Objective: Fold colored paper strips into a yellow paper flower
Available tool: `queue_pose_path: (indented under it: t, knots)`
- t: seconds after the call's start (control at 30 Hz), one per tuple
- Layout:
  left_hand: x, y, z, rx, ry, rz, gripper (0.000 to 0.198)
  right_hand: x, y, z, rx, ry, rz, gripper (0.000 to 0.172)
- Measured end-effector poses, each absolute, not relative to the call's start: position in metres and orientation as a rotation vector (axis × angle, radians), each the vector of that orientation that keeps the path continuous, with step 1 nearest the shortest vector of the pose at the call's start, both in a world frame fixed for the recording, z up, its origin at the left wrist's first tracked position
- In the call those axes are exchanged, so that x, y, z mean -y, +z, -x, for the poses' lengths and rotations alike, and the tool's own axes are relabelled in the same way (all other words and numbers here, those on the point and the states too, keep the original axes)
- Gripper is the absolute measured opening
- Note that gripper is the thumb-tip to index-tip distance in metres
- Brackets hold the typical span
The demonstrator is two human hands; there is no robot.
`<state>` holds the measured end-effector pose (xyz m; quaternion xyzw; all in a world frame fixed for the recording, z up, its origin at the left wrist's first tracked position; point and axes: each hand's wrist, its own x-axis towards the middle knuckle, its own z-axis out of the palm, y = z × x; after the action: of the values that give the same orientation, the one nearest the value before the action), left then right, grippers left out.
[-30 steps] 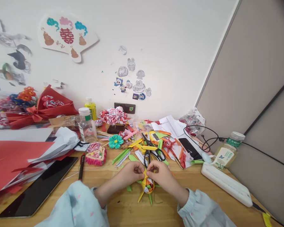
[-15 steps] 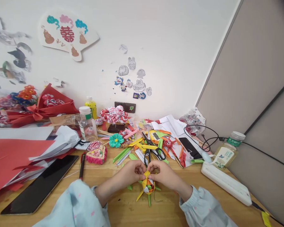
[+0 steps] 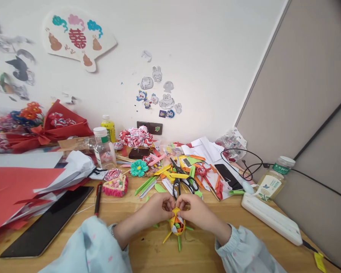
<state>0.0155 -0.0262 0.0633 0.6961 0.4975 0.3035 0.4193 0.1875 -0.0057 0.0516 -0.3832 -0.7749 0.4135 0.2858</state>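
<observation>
Worktop of wood carries a black tablet and a white power strip; between these, left hand and right hand, near black-handled scissors, pinch the yellow top of a multicoloured paper ornament.

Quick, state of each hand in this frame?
Left hand: closed, pinching the yellow top of the woven paper-strip piece.
Right hand: closed, pinching that same yellow top from the other side.
</observation>
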Motion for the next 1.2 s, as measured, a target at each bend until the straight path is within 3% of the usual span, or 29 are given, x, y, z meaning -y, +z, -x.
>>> queue_pose_path:
  t: [0.4,0.57,0.8,1.2]
  knots:
    - [0.022,0.065,-0.007,-1.113,0.729,-1.614,0.018,0.005,0.055,-0.189,1.944,1.245,1.005,0.005]
    - [0.017,0.063,0.003,-0.889,0.697,-1.417,0.03,0.008,0.067,-0.188,2.013,1.073,0.925,0.007]
    - [0.015,0.065,-0.003,-0.971,0.832,-1.553,0.035,0.007,0.067,-0.189,2.026,0.845,0.83,0.016]
    - [0.015,0.068,-0.002,-0.98,0.932,-1.535,0.043,0.002,0.067,-0.192,2.084,0.796,0.663,0.016]
